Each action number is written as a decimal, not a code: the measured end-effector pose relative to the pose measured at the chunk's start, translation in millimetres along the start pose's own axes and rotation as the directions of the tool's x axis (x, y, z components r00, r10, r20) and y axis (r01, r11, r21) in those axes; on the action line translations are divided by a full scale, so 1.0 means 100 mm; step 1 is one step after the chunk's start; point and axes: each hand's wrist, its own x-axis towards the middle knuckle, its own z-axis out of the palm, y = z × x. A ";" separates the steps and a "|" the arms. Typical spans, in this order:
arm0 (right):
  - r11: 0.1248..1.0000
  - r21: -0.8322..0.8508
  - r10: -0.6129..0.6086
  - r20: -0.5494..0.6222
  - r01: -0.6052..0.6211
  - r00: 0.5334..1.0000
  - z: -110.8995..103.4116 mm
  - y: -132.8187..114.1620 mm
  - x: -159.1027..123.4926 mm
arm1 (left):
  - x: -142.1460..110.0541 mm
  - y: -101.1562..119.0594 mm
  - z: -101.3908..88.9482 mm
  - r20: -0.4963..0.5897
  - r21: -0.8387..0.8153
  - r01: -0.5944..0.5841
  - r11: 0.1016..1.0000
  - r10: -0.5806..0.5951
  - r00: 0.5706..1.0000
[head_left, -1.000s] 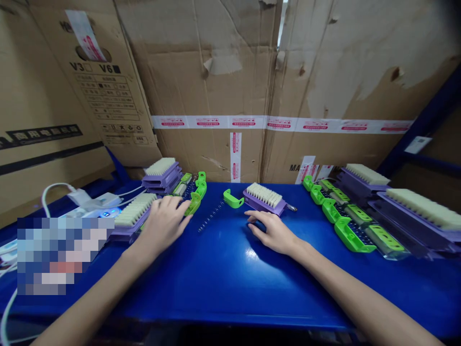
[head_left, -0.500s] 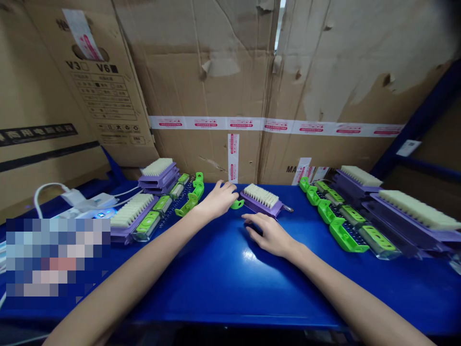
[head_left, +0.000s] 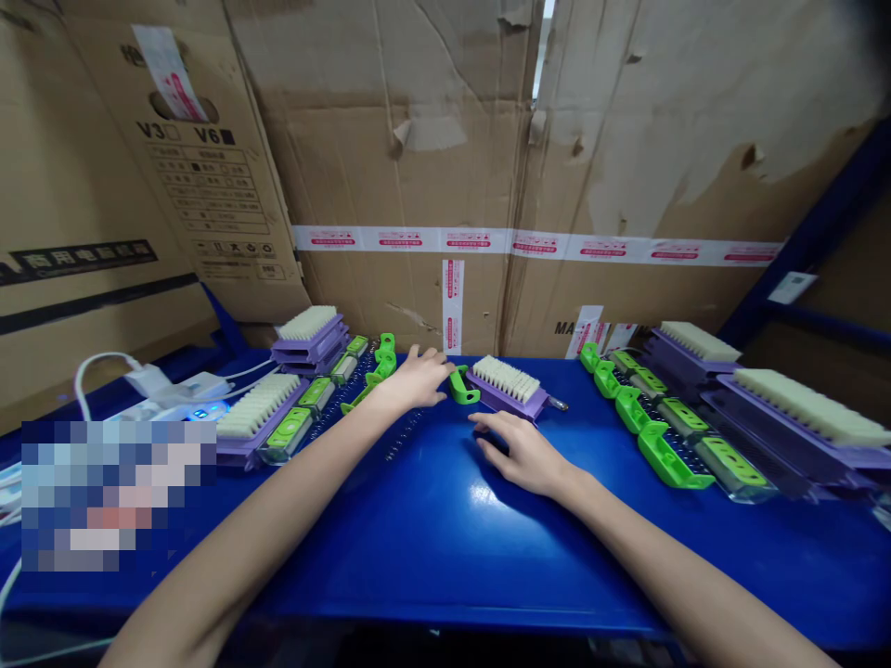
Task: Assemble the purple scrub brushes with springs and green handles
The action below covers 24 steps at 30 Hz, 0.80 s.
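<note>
My left hand (head_left: 419,378) is over the far middle of the blue table, fingers stretched out and slightly apart, with nothing visible in them. Close to its fingertips lies a green plastic bracket (head_left: 465,388) with a hole in its end. To the right of that bracket rests a purple block brush (head_left: 511,390) with cream bristles facing up; a small metal-looking piece (head_left: 559,403) sticks out at its right end. My right hand (head_left: 519,450) lies in front of this brush, palm down, fingers loosely bent and thumb apart, holding nothing I can see.
Purple brushes (head_left: 261,408), green-topped clear pieces (head_left: 312,397) and green brackets (head_left: 380,371) line the left side. Similar brackets (head_left: 658,450) and brushes (head_left: 811,404) stand right. A white power strip (head_left: 163,394) with cables is at left. Cardboard (head_left: 390,176) walls the back.
My left hand has shifted slightly left, and more of the green bracket beside its fingers shows. A thin row of small dark pieces now shows below the left wrist. My right hand stays put.
</note>
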 end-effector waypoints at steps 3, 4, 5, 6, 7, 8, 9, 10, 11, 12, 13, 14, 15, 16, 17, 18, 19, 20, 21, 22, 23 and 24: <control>1.000 0.001 0.009 0.010 -0.009 1.000 -0.01 -0.01 0.00 | 0.04 -0.01 0.07 0.029 -0.066 0.024 0.998 -0.023 0.999; 1.000 -0.001 0.011 0.013 -0.011 1.000 -0.01 -0.01 0.00 | 0.05 -0.01 0.08 0.024 -0.073 0.020 0.997 -0.019 1.000; 1.000 -0.004 0.010 0.014 -0.010 1.000 -0.01 -0.01 0.00 | 0.06 0.00 0.09 0.018 -0.069 0.014 0.998 -0.012 1.000; 1.000 -0.008 0.009 0.012 -0.009 1.000 -0.01 0.00 0.00 | 0.08 0.01 0.10 0.008 -0.056 0.006 0.998 -0.006 1.000; 1.000 -0.011 0.006 0.010 -0.006 1.000 -0.01 0.00 0.00 | 0.09 0.01 0.10 -0.006 -0.039 -0.005 0.999 0.005 1.000; 1.000 -0.015 0.003 0.007 -0.003 1.000 0.00 0.00 -0.01 | 0.10 0.02 0.10 -0.023 -0.020 -0.019 1.000 0.019 1.000; 1.000 -0.018 0.000 0.004 0.000 1.000 0.00 0.01 -0.01 | 0.11 0.02 0.09 -0.041 -0.004 -0.035 0.999 0.034 0.999; 1.000 -0.019 -0.004 0.001 0.004 1.000 0.00 0.01 -0.01 | 0.11 0.03 0.08 -0.055 0.006 -0.050 0.999 0.050 0.997; 1.000 -0.018 -0.007 0.001 0.007 1.000 0.01 0.02 -0.02 | 0.11 0.03 0.06 -0.061 0.010 -0.061 0.998 0.061 0.996; 1.000 -0.020 -0.008 0.002 0.009 1.000 0.01 0.02 -0.02 | 0.11 0.03 0.05 -0.058 0.005 -0.065 0.998 0.065 0.996; 0.999 -0.030 -0.010 0.001 0.010 1.000 0.01 0.03 -0.01 | 0.10 0.04 0.04 -0.052 -0.007 -0.067 0.998 0.066 0.996; 0.999 -0.047 -0.016 -0.007 0.016 1.000 0.01 0.03 -0.01 | 0.09 0.04 0.03 -0.047 -0.024 -0.067 0.997 0.066 0.997; 0.997 -0.073 -0.028 -0.026 0.026 0.999 0.01 0.04 -0.01 | 0.09 0.05 0.02 -0.045 -0.041 -0.070 0.997 0.068 0.997; 0.993 -0.110 -0.046 -0.056 0.040 0.997 0.00 0.05 0.00 | 0.08 0.06 0.01 -0.044 -0.059 -0.069 0.996 0.066 0.997; 0.986 -0.154 -0.070 -0.094 0.055 0.993 -0.01 0.06 0.01 | 0.08 0.08 0.00 -0.042 -0.079 -0.064 0.995 0.061 0.997; 0.977 -0.200 -0.098 -0.136 0.069 0.986 -0.03 0.07 0.02 | 0.08 0.09 -0.01 -0.037 -0.101 -0.051 0.994 0.047 0.998; 0.967 -0.244 -0.120 -0.182 0.074 0.976 -0.05 0.09 0.03 | 0.09 0.10 -0.02 -0.025 -0.125 -0.028 0.992 0.025 0.999; 0.956 -0.287 -0.132 -0.229 0.063 0.964 -0.08 0.10 0.03 | 0.10 0.11 -0.02 -0.006 -0.152 0.004 0.988 -0.005 1.000; 0.944 -0.328 -0.132 -0.276 0.036 0.952 -0.10 0.12 0.04 | 0.11 0.12 -0.02 0.018 -0.180 0.035 0.983 -0.032 0.999; 0.932 -0.361 -0.122 -0.321 -0.003 0.939 -0.13 0.15 0.04 | 0.13 0.12 -0.01 0.040 -0.208 0.059 0.976 -0.052 0.998; 0.921 -0.386 -0.102 -0.364 -0.050 0.926 -0.15 0.17 0.05 | 0.14 0.12 -0.01 0.056 -0.236 0.074 0.969 -0.062 0.996; 0.911 -0.401 -0.076 -0.399 -0.099 0.914 -0.17 0.20 0.04 | 0.15 0.11 0.00 0.062 -0.262 0.083 0.962 -0.068 0.996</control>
